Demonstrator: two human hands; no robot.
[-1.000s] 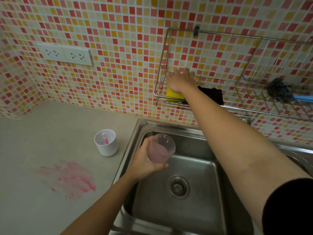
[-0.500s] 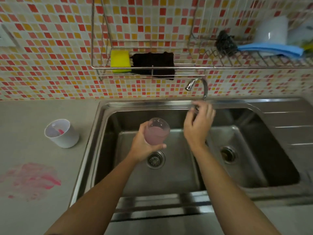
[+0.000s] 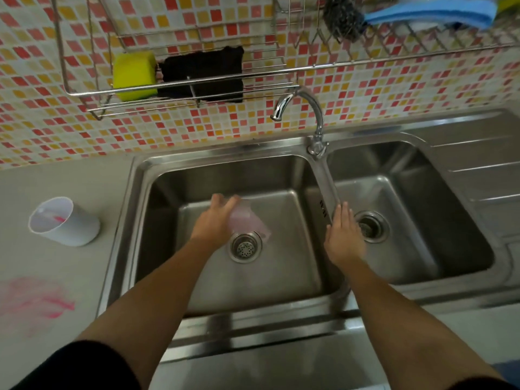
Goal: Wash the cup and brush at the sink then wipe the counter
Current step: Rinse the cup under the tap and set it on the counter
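Observation:
A clear, pink-tinted cup (image 3: 247, 220) is tipped on its side low in the left basin, just above the drain (image 3: 244, 247). My left hand (image 3: 215, 219) holds it from the left; motion blur hides the exact grip. With its fingers straight and nothing in it, my right hand (image 3: 342, 233) hovers over the divider between the two basins. A white cup (image 3: 66, 222) with a pink brush (image 3: 57, 219) inside stands on the counter left of the sink. A pink smear (image 3: 36, 302) marks the counter at the front left.
The faucet (image 3: 299, 108) curves over the left basin from the divider. A wall rack (image 3: 180, 85) holds a yellow sponge (image 3: 135, 76) and a black cloth (image 3: 202, 73). Further right lie a steel scrubber (image 3: 342, 16) and a blue cloth (image 3: 430, 12). The right basin (image 3: 408, 192) has a drainboard beside it.
My right hand left the rack, passed by the faucet and dropped to the divider, fingers now straight. My left hand lowered the cup and tipped it toward the drain.

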